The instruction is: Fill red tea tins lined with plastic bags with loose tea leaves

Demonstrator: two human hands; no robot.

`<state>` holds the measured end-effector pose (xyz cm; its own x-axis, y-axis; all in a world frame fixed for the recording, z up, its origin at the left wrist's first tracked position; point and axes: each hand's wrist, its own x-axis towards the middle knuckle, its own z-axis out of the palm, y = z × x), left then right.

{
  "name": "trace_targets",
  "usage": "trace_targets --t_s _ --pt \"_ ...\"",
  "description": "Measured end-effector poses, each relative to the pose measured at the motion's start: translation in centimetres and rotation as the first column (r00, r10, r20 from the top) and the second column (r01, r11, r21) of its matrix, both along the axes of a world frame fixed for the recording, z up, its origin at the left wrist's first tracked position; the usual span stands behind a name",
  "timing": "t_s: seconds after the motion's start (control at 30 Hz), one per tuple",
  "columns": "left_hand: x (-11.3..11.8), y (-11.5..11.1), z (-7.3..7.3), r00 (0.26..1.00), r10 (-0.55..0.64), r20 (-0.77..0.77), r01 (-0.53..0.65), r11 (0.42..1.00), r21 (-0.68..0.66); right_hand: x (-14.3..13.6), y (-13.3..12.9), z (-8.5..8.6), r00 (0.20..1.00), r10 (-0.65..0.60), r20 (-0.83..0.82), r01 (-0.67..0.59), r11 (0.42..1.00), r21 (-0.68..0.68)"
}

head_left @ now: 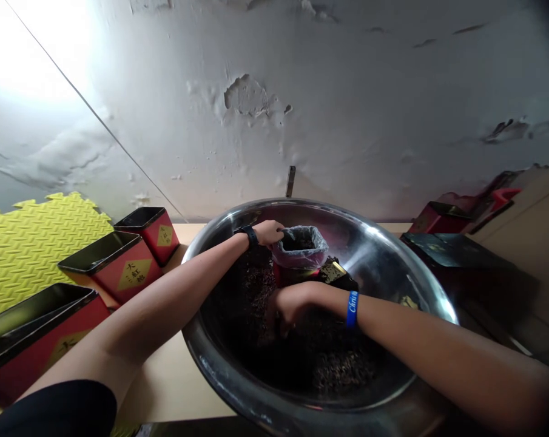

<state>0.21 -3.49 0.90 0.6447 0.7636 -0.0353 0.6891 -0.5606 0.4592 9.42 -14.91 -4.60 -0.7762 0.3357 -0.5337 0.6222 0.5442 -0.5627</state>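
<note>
A large steel basin (420,285) holds dark loose tea leaves (344,370). Inside it stands a red tin (283,276) lined with a clear plastic bag (304,261), dark leaves showing in its mouth. My left hand (269,232), wearing a black watch, is closed on the bag's left rim. In front of the tin, my right hand (292,306), with a blue wristband (352,308), reaches down into the leaves. Its fingers are curled around some of them, the tips hidden in shadow. A dark and gold piece (333,271) lies right beside the tin.
Several red tins with yellow labels, such as the middle one (131,273), line the table (165,376) at left. A yellow foam mat (37,255) lies beyond them. At right are a dark box (456,250) and another red tin (438,218). A peeling wall (347,109) rises behind.
</note>
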Motion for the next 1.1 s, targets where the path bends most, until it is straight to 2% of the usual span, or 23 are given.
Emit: trace_targets --t_s 0.13,0.23,0.3,0.37,0.4,0.47,0.5,0.53,0.57,0.67,0.73,0.77,0.8,0.83,0.9,0.93,1.0,1.1 --pt "0.0 0.0 0.0 1.0 -0.013 0.002 0.013 1.0 0.004 0.6 0.6 2.3 0.995 -0.005 -0.099 0.01 0.999 0.05" --pt "-0.1 -0.1 0.2 1.0 -0.015 -0.002 0.015 1.0 -0.003 1.4 0.5 5.1 0.961 -0.093 -0.26 0.129 0.984 0.123" --pt "-0.1 -0.1 0.3 1.0 -0.015 -0.003 0.015 1.0 -0.009 2.5 0.6 7.1 0.914 -0.187 -0.361 0.253 0.957 0.145" --pt "-0.1 -0.1 0.4 1.0 -0.029 -0.003 0.029 0.999 -0.015 4.1 1.1 8.6 0.822 -0.296 -0.487 0.415 0.896 0.156" --pt "-0.2 -0.1 0.4 0.999 -0.035 0.0 0.035 0.999 -0.02 5.0 1.4 9.0 0.752 -0.352 -0.557 0.508 0.848 0.151" --pt "-0.2 0.0 0.3 0.999 -0.044 0.007 0.044 0.998 -0.037 6.5 2.3 9.3 0.594 -0.432 -0.679 0.69 0.707 0.154" --pt "-0.2 0.0 0.3 0.999 -0.045 0.01 0.046 0.998 -0.044 7.1 2.7 9.1 0.549 -0.447 -0.706 0.752 0.633 0.184" --pt "-0.2 0.0 0.2 0.999 -0.043 0.009 0.043 0.998 -0.046 7.6 3.1 8.9 0.55 -0.451 -0.703 0.783 0.571 0.246" --pt "-0.1 0.1 0.1 0.999 -0.036 0.005 0.036 0.998 -0.044 7.9 3.4 8.5 0.593 -0.447 -0.669 0.778 0.531 0.335" --pt "-0.1 0.2 0.1 1.0 -0.018 -0.009 0.017 0.999 -0.037 7.4 3.4 7.8 0.771 -0.395 -0.5 0.637 0.489 0.596" --pt "-0.2 0.2 0.1 0.999 -0.046 0.007 0.046 0.998 -0.036 6.1 2.7 7.7 0.794 -0.328 -0.512 0.608 0.435 0.664" --pt "-0.2 0.1 0.2 0.997 -0.069 0.015 0.07 0.997 -0.026 5.3 2.2 7.7 0.796 -0.279 -0.536 0.603 0.431 0.671" --pt "-0.2 0.1 0.3 0.996 -0.082 0.02 0.082 0.997 -0.01 4.4 1.6 7.7 0.807 -0.227 -0.544 0.581 0.467 0.667" --pt "-0.2 0.0 0.4 0.997 -0.077 0.02 0.077 0.997 0.004 3.5 1.0 7.4 0.832 -0.171 -0.527 0.527 0.541 0.655" --pt "-0.2 -0.2 0.4 1.0 -0.03 0.009 0.03 1.0 0.009 1.7 -0.1 6.2 0.906 -0.046 -0.422 0.317 0.735 0.6" --pt "-0.2 -0.2 0.4 1.0 -0.001 0.004 0.001 1.0 -0.003 0.9 -0.6 5.3 0.938 0.006 -0.347 0.2 0.807 0.556" --pt "-0.1 -0.3 0.3 0.999 0.038 0.003 -0.038 0.999 -0.036 -0.3 -1.2 3.1 0.982 0.048 -0.18 0.039 0.891 0.452" --pt "-0.1 -0.2 0.1 0.999 0.035 0.017 -0.034 0.998 -0.047 -1.4 -1.6 0.1 0.995 0.066 0.071 -0.082 0.964 0.253"
